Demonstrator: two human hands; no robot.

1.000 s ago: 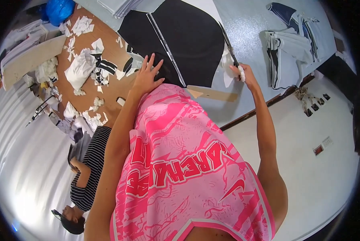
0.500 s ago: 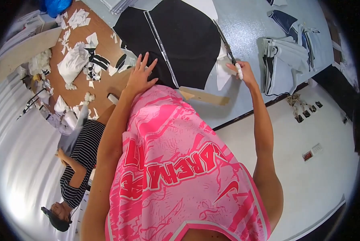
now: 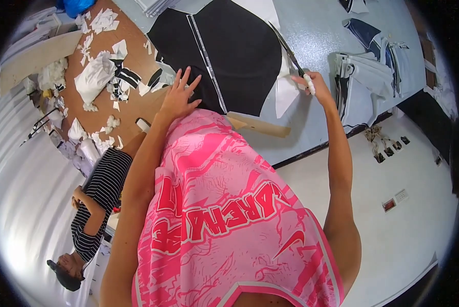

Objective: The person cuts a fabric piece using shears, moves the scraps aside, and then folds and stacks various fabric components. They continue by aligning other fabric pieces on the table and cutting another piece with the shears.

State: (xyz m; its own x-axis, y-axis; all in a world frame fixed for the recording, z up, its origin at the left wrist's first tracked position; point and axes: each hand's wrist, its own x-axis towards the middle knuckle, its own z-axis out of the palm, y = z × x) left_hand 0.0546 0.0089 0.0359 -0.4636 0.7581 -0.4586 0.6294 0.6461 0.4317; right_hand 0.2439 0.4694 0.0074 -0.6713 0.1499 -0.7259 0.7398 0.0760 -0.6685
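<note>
My left hand point(image 3: 179, 97) lies flat with fingers spread on the lower left part of a black fabric piece point(image 3: 239, 56). A pale printed strip point(image 3: 205, 56) runs down the black fabric. My right hand point(image 3: 315, 88) is closed round the white-wrapped handle of long scissors point(image 3: 291, 55). Their blades point up and left along the right edge of the black fabric, over white material point(image 3: 286, 94) that shows beyond that edge. Below the fabric, a tan strip point(image 3: 260, 126) lies near the table's front edge.
Folded fabric stacks point(image 3: 360, 87) lie on the blue-grey table point(image 3: 316, 30) at the right. White scraps and a white bag point(image 3: 95, 74) lie on the brown floor at the left. A person in a striped top point(image 3: 104, 179) is at the lower left. Clips hang at the right.
My right hand and the scissors have shifted slightly right, with the blades reaching up along the fabric edge. My left hand has stayed put. The person at the left has shifted slightly.
</note>
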